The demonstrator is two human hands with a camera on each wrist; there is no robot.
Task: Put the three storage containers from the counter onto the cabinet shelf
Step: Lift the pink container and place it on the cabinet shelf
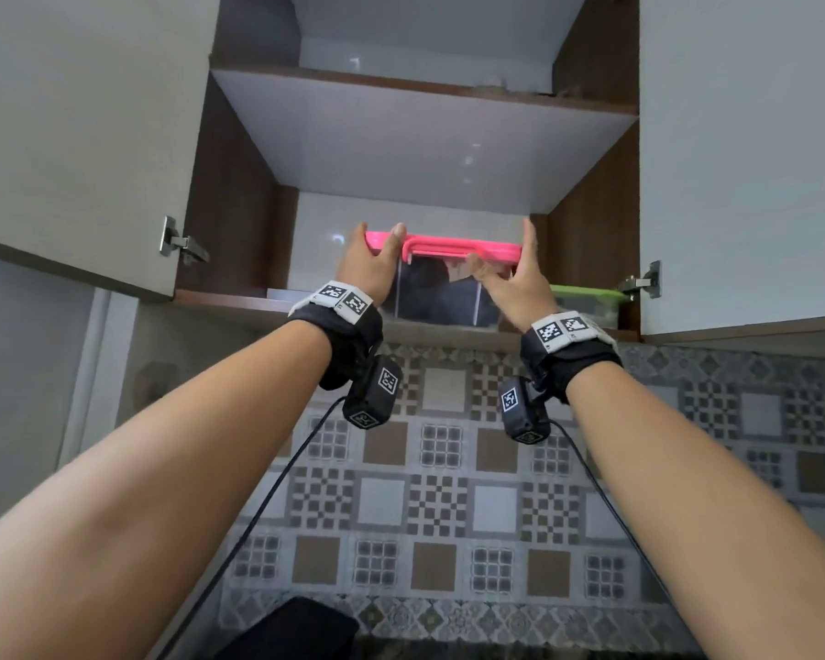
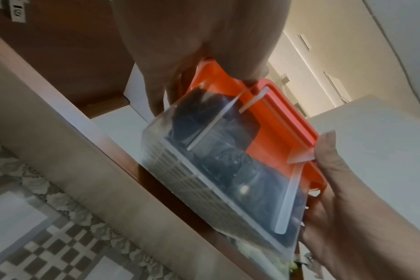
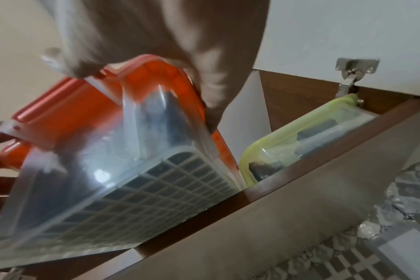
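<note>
Pink-lidded box [image 1: 441,283] pinched between fingers of left hand [image 1: 367,264] and right hand [image 1: 515,278]; probably tilted, level it, slide clear of green-lidded box [image 1: 589,304].

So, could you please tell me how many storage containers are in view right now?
2: the pink-lidded one held at the shelf's front edge, the green-lidded one on the shelf to its right. A third may be out of view.

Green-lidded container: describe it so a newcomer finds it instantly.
Look in the open wall cabinet, on its lowest shelf. At the far right end, by the door hinge, sits the green-lidded container. Its neighbour, held by both hands, is taller with a pink lid.
</note>
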